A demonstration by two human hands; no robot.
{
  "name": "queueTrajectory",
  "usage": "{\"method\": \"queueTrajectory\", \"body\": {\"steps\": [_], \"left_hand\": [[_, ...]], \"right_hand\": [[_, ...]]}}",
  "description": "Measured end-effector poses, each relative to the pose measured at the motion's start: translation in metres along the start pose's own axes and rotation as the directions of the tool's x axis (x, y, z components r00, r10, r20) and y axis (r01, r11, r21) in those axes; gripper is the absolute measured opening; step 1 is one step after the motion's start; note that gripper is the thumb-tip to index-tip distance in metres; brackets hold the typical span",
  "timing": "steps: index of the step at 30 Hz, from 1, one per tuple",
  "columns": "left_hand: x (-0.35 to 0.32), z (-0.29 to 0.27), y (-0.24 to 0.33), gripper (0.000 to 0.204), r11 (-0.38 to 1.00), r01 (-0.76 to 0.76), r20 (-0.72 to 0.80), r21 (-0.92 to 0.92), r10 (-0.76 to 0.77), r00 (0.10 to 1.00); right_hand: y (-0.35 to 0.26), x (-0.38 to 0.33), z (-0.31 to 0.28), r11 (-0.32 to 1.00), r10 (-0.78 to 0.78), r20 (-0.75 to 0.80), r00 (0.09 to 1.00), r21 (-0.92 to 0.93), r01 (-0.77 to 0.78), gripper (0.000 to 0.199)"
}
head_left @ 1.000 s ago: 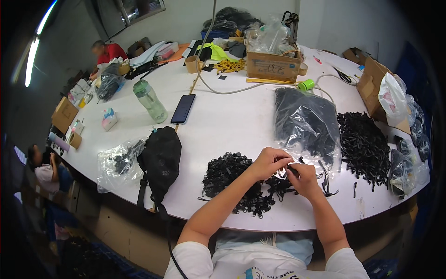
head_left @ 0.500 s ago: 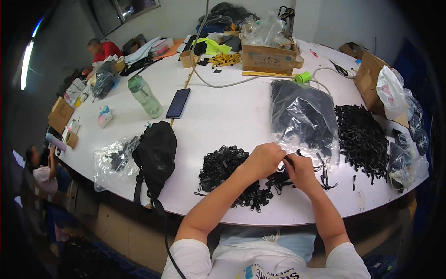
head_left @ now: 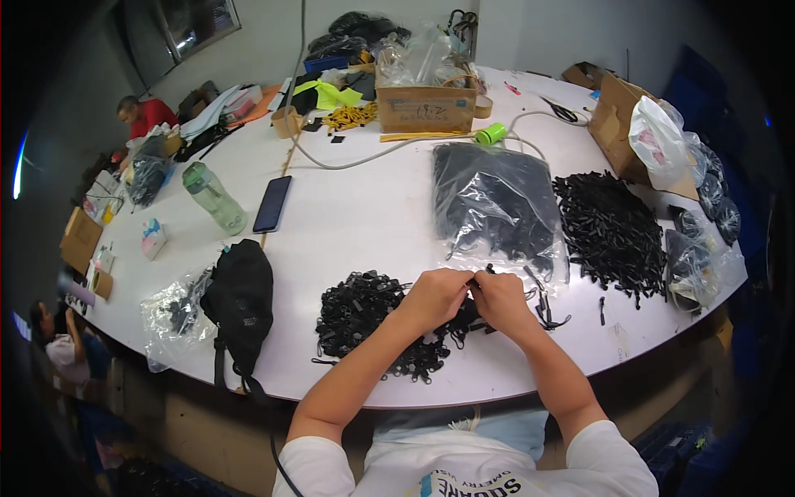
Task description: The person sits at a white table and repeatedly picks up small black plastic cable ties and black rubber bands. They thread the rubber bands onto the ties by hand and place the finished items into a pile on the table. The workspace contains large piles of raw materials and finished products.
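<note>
On the white table [head_left: 356,224], a filled clear plastic bag [head_left: 451,251], right of centre, and a heap of likely zipper pulls [head_left: 358,308], lower centre, hem in the work. Just below frame centre, left hand [head_left: 437,298] and right hand [head_left: 502,303] pinch together on a mostly hidden dark piece [head_left: 474,283]; a slack pinch could lose it in the heap.

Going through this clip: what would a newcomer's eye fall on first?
Likely the left hand and right hand, meeting at a small black piece near the table's front edge. Next come two heaps of small black parts, one left of the hands, another farther right. The neon-yellow cloth also stands out, left of the open cardboard box.
</note>
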State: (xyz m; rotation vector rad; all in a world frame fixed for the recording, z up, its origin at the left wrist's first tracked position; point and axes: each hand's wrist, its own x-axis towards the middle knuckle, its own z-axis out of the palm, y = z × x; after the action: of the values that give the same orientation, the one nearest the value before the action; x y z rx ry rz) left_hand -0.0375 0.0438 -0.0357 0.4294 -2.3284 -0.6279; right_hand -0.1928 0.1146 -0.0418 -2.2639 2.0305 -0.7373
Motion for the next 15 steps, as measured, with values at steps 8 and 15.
{"method": "queueTrajectory", "body": {"steps": [8,15], "left_hand": [[0.002,-0.013,-0.006,0.010,0.990,0.029,-0.046,0.140,-0.023,0.999],[0.007,-0.004,0.013,0.004,0.431,0.258,0.149,-0.865,-0.271,0.951]], "right_hand": [[-0.006,0.000,-0.002,0.996,-0.061,-0.024,0.998,0.061,0.062,0.019],[-0.013,-0.004,-0.017,0.935,-0.003,-0.244,0.970,0.343,0.089,0.013]]}}
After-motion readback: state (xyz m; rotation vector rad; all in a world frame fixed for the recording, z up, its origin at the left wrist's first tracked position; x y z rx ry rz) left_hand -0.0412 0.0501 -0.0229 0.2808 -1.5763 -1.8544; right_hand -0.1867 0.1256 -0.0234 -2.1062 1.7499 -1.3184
